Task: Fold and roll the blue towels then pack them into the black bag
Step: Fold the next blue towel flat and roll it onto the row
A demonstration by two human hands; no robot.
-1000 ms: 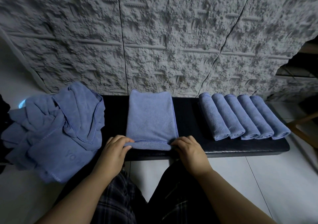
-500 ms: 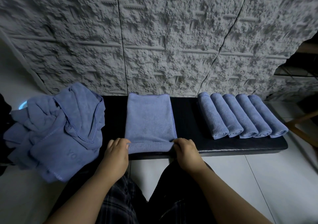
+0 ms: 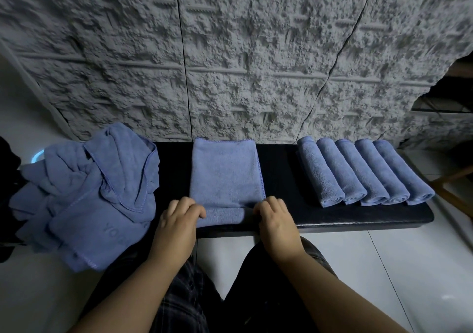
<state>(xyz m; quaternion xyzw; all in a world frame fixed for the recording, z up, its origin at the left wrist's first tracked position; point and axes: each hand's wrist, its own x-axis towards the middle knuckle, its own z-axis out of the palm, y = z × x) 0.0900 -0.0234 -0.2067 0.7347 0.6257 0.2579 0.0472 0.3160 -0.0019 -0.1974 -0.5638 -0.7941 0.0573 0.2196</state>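
Roll axis running left-right along near edge of folded blue microfibre towel (image 3: 226, 176) on black padded bench (image 3: 281, 176) | flat part lying straight ahead of both grips, long axis pointing at wall | left hand (image 3: 179, 220) and right hand (image 3: 275, 217) pinching roll ends, equally near | five rolled blue towels (image 3: 363, 172) sitting right, loose blue towel pile (image 3: 87, 191) left | black bag not showing clearly.

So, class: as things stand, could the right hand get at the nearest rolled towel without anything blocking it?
Probably yes. Bare black bench lies between the right hand and the nearest rolled towel; but its fingers now grip the folded towel.
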